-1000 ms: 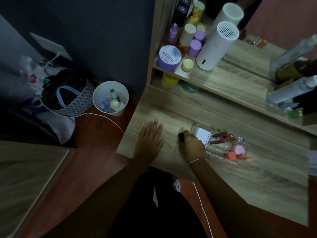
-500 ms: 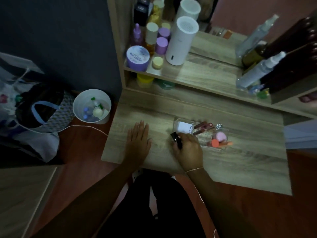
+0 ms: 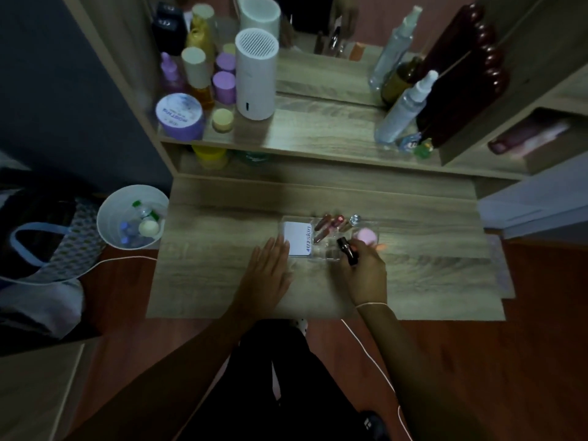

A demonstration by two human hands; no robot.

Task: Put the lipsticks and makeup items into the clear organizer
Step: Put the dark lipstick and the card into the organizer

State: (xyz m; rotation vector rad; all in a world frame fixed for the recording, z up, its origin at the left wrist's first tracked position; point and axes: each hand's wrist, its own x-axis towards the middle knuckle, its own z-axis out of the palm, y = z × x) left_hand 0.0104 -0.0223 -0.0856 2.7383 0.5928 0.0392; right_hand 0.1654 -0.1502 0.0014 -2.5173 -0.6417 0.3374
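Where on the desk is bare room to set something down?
The desk is bare right of the clear organizer and left of the left hand. The upper shelf is crowded around the white cylinder, bare mid-span.

Matt wood grain is shown by the surface [image 3: 413,275] under the hands; clear glossy plastic forms the organizer [image 3: 327,254] between them.

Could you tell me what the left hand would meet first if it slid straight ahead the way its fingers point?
Probably the white box in the clear organizer; the left hand fingertips already sit beside it.
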